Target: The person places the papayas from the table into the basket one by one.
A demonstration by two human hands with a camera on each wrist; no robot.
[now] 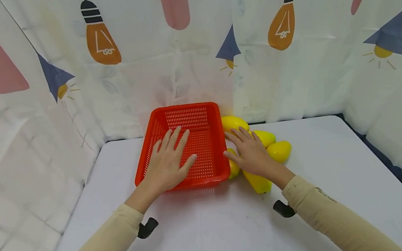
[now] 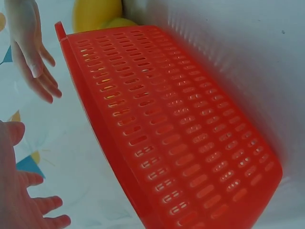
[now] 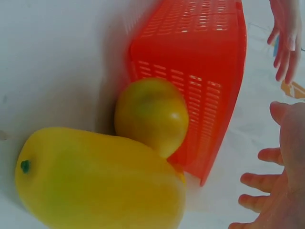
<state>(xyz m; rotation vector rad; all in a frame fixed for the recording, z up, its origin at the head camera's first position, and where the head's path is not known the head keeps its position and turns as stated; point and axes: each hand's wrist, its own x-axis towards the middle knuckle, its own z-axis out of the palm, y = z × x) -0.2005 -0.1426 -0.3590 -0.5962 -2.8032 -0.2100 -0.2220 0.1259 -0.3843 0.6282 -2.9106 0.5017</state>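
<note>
A red plastic basket [image 1: 208, 180] with slotted walls stands on the table, and nothing shows inside it in the head view. My left hand [image 1: 168, 163] hovers over its left part, fingers spread; the left wrist view shows a gap between that hand and the basket wall [image 2: 181, 119]. To the right, my right hand [image 1: 252, 157] is held above several yellow fruits, fingers spread and gripping nothing. A long yellow fruit [image 3: 100, 176] with a green stem spot lies beside a rounder yellow fruit [image 3: 151, 117] close to the basket. My right hand partly hides the fruits in the head view.
Another yellow fruit [image 1: 280, 151] lies at the right of the group, and one more yellow fruit [image 1: 235, 122] sits by the basket's far right corner. A white tabletop [image 1: 207, 235] bears everything. Printed white cloth [image 1: 194, 71] hangs behind and along both sides.
</note>
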